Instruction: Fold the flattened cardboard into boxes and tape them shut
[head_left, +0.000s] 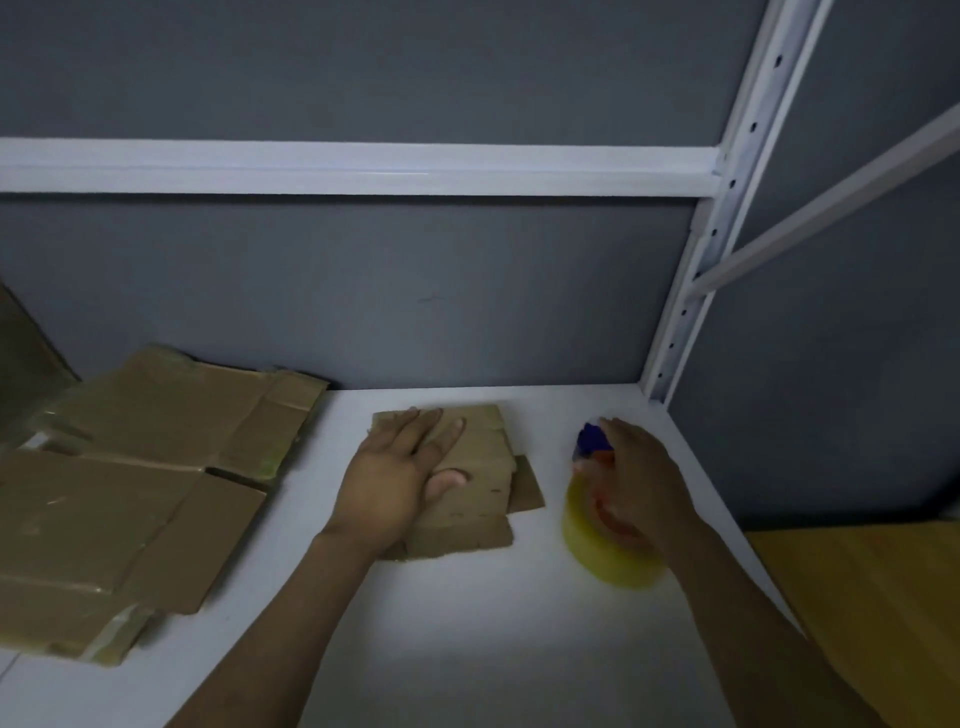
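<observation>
A small flattened piece of brown cardboard (478, 493) lies on the white shelf (467, 634) near the back wall. My left hand (400, 478) lies flat on it, fingers straight, pressing it down. To its right stands a tape dispenser (605, 540) with a yellowish roll of clear tape, an orange core and a blue end. My right hand (641, 483) grips the dispenser from above, covering its handle.
Larger flattened cardboard sheets (130, 493) with old tape lie stacked at the left of the shelf. A white slotted upright (711, 249) and crossbar (363, 166) frame the grey back wall. A yellow wooden surface (872, 597) lies beyond the shelf's right edge.
</observation>
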